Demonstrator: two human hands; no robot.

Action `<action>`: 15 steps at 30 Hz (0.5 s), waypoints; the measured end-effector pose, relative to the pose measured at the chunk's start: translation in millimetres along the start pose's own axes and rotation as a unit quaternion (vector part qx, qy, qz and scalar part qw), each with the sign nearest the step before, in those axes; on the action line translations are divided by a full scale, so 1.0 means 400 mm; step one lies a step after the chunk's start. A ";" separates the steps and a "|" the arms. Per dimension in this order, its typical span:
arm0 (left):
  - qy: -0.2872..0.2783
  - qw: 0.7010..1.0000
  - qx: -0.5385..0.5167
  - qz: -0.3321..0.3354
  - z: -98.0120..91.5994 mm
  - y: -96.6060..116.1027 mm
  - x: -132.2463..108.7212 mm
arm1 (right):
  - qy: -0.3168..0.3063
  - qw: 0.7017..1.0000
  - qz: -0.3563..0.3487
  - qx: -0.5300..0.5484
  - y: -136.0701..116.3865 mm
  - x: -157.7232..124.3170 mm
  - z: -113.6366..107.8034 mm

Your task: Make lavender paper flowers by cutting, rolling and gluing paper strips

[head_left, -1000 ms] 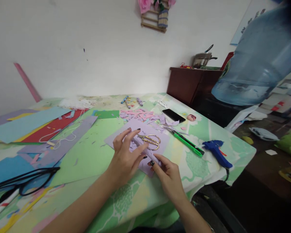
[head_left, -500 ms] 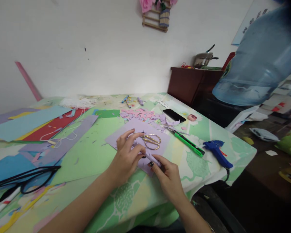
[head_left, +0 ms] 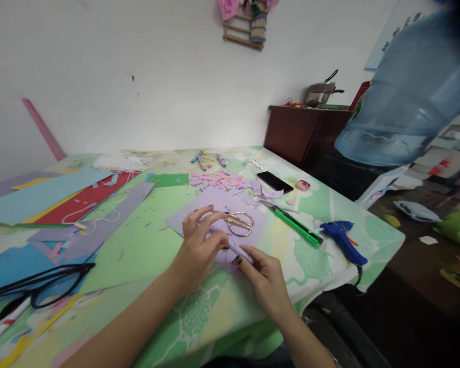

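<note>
Between my two hands lies a thin purple paper roll (head_left: 234,249), held low over a purple sheet (head_left: 214,199). My right hand (head_left: 263,271) pinches its right end between thumb and fingers. My left hand (head_left: 203,237) closes thumb and forefinger on the roll's left part, while its other fingers reach forward over the sheet. Gold-handled scissors (head_left: 240,224) rest on the purple sheet just beyond the roll; their blades are partly hidden by my left fingers.
Right of the sheet lie a green utility knife (head_left: 297,226), a blue glue gun (head_left: 343,240) and a black phone (head_left: 275,181). Pink and purple paper scraps (head_left: 222,181) are heaped behind. At left are a green sheet (head_left: 138,245), coloured papers (head_left: 42,197) and black glasses (head_left: 42,283).
Both hands keep their hold on the purple paper roll. Only slight finger movement shows, and the whole view has shifted a little.
</note>
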State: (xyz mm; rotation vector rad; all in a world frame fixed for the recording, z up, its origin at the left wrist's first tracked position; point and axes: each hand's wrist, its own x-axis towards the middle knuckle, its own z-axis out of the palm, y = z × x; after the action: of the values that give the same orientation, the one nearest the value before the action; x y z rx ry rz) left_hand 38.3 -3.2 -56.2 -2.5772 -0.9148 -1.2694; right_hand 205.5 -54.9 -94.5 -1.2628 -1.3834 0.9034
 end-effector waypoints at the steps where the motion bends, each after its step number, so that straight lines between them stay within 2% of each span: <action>1: 0.002 1.000 0.001 0.002 0.000 0.001 0.000 | -0.002 1.000 0.004 0.005 0.000 0.000 0.000; 15: 0.020 0.999 0.011 0.024 0.000 0.000 0.002 | -0.023 0.995 0.033 0.088 -0.001 0.001 0.001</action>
State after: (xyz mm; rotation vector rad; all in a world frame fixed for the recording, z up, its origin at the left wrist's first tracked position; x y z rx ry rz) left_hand 38.6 -2.7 -55.7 -2.5312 -0.8491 -1.2868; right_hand 204.9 -54.6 -94.0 -1.1656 -1.2739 1.0825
